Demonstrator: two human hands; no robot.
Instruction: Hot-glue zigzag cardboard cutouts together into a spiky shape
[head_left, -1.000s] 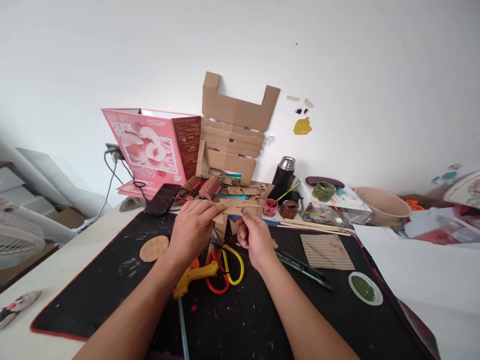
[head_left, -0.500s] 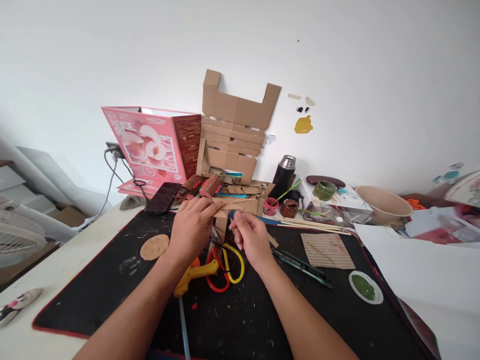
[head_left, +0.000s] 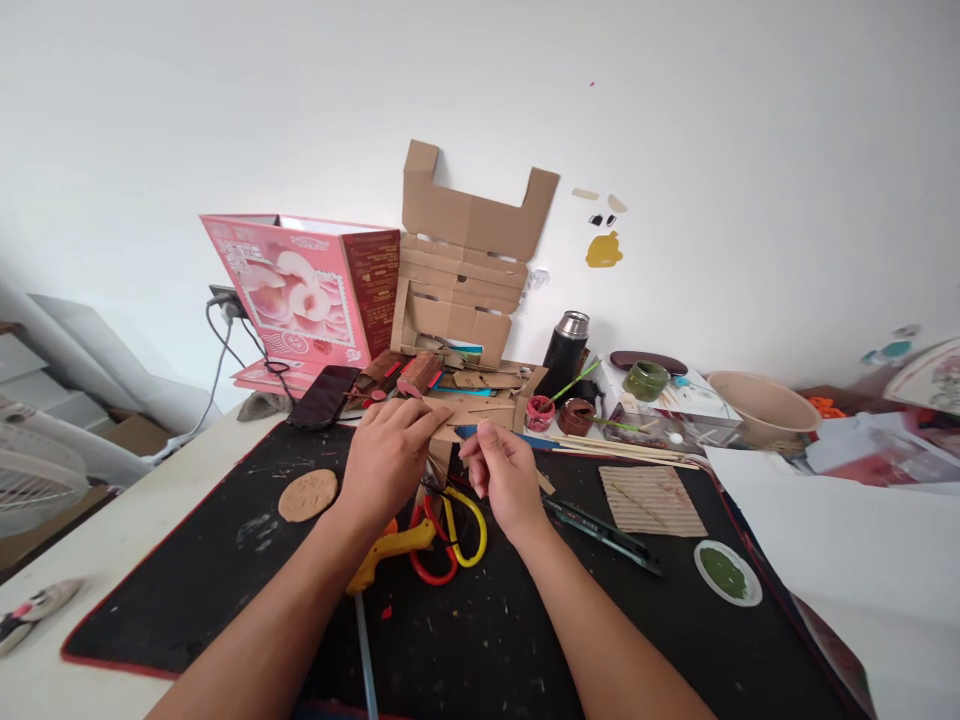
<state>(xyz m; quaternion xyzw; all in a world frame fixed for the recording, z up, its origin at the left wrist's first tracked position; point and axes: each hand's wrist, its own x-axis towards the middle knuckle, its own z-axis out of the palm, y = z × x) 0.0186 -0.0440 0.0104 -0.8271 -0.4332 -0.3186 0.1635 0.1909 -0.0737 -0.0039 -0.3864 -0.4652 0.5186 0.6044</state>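
Note:
My left hand [head_left: 390,450] is closed, fingers bent forward above the cardboard scraps [head_left: 480,405]; what lies under its fingertips is hidden. Close beside it, my right hand [head_left: 502,480] has thumb and fingers pressed together in a pinch, and anything in it is too small to name. A blue strip [head_left: 466,431] shows behind the right fingertips. Below and between the hands lie scissors [head_left: 480,550] with red and yellow handles. A yellow hot glue gun [head_left: 397,547] lies near my left wrist, a glue stick [head_left: 365,650] trailing from it.
On the black mat [head_left: 450,650] are a tan disc [head_left: 307,496], a dark utility knife [head_left: 607,540], corrugated cardboard [head_left: 652,500] and a lid with green paint [head_left: 724,573]. Paint jars [head_left: 576,417], a flask [head_left: 566,355], a phone [head_left: 324,397] and a pink box [head_left: 300,290] stand behind.
Both hands stay almost in place, with the right fingers shifting only slightly. The whole view has moved a little, so things appear slightly further left.

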